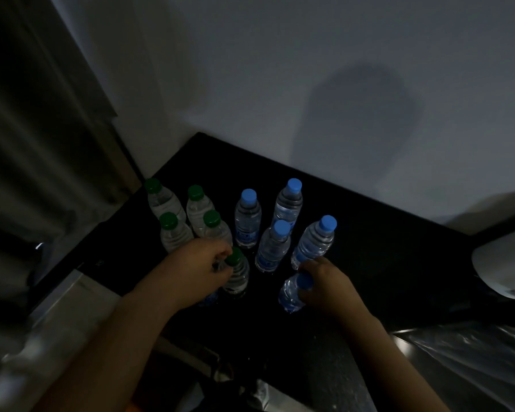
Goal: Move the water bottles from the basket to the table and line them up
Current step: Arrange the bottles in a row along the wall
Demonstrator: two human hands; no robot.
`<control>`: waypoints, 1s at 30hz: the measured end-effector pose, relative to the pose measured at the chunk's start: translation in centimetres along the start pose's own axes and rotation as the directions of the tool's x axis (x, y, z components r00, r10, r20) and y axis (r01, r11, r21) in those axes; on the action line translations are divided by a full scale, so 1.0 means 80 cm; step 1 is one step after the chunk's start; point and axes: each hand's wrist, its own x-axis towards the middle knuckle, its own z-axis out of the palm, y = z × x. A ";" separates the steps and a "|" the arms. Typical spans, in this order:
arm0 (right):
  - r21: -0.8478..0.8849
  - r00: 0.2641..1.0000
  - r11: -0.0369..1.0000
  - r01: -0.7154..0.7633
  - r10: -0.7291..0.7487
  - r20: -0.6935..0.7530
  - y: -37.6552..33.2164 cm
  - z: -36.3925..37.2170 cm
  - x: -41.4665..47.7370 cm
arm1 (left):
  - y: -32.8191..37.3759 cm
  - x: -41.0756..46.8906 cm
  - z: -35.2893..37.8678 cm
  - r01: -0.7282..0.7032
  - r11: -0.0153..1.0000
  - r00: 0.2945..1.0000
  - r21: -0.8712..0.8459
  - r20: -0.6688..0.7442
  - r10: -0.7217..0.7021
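Placing step: our left hand [197, 263] curls its fingers [222, 252] round a green-capped bottle [238, 276], and our right hand [324, 285] grips a blue-capped bottle [290, 292]. Both bottles seem to rest on the table [384, 248], with the standing bottles [247, 221] just beyond the fingers (basket unseen). Next, we judge: align, then release.

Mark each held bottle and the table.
left-hand bottle [238, 278]: head view, clear body below the green cap.
right-hand bottle [289, 294]: head view, clear body.
table [384, 248]: head view, bare black top.
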 end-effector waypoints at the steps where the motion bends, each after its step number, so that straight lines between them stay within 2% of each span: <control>1: -0.007 1.000 1.000 0.001 -0.001 0.003 -0.002 -0.003 -0.003 | -0.001 -0.001 0.001 0.008 1.000 1.000 -0.008 -0.006 -0.008; 8: -0.009 0.994 0.996 0.088 -0.089 -0.060 -0.030 -0.034 -0.020 | -0.015 -0.016 0.004 0.057 0.998 0.997 -0.028 -0.057 -0.059; 11: -0.028 0.978 0.982 0.187 -0.189 -0.091 -0.051 -0.045 -0.021 | -0.026 -0.024 -0.001 0.089 0.995 0.987 -0.037 -0.132 -0.093; 20: 0.029 0.941 0.948 0.318 -0.312 -0.131 -0.112 -0.061 0.000 | -0.064 -0.031 -0.025 0.098 0.993 0.954 -0.063 -0.277 -0.112; 27: -0.015 0.956 0.965 0.264 -0.263 -0.128 -0.157 -0.065 0.045 | -0.113 -0.010 -0.059 0.102 0.994 0.958 -0.036 -0.264 -0.108; 30: -0.017 0.972 0.975 0.221 -0.221 -0.085 -0.174 -0.061 0.059 | -0.131 0.005 -0.069 0.096 0.995 0.968 -0.018 -0.232 -0.098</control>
